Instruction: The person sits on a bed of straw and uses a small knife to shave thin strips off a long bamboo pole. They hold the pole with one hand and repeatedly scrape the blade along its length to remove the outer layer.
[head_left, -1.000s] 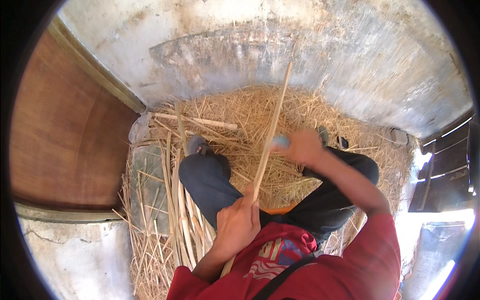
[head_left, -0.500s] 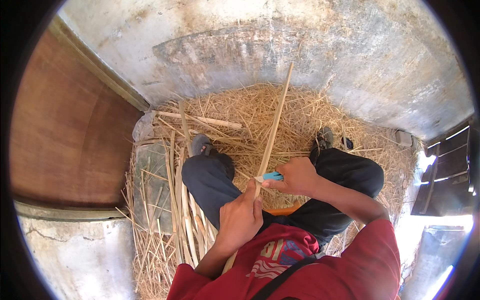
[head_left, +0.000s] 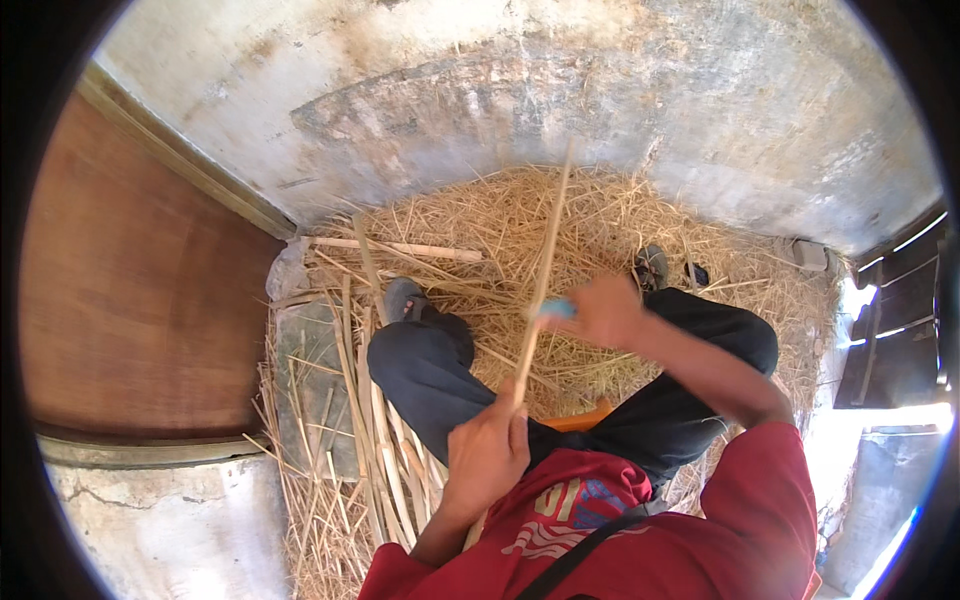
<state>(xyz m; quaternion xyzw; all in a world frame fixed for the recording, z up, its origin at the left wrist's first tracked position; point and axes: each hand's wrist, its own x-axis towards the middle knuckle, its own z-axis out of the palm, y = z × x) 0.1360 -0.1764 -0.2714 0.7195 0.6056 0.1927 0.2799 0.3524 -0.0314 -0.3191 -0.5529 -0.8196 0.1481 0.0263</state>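
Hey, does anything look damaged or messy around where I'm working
Yes: the pale wall at lower left has a jagged crack, the wall ahead is stained and patchy, and loose straw-like shavings lie untidily around your feet.

Long pale strip (head_left: 549, 245) in left fingers (head_left: 519, 432)

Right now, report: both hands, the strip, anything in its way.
Left hand gripping pale strip. Right hand holding blue tool, blurred, at or near the strip. Nothing visibly blocking; legs flank it, straw beneath.

Lt.-tan strip (head_left: 547, 258): long, narrow, aslant, far end blurred. Blue-hdl. tool (head_left: 561, 308): blurred, nr. strip's mid-sect., contact unclear.
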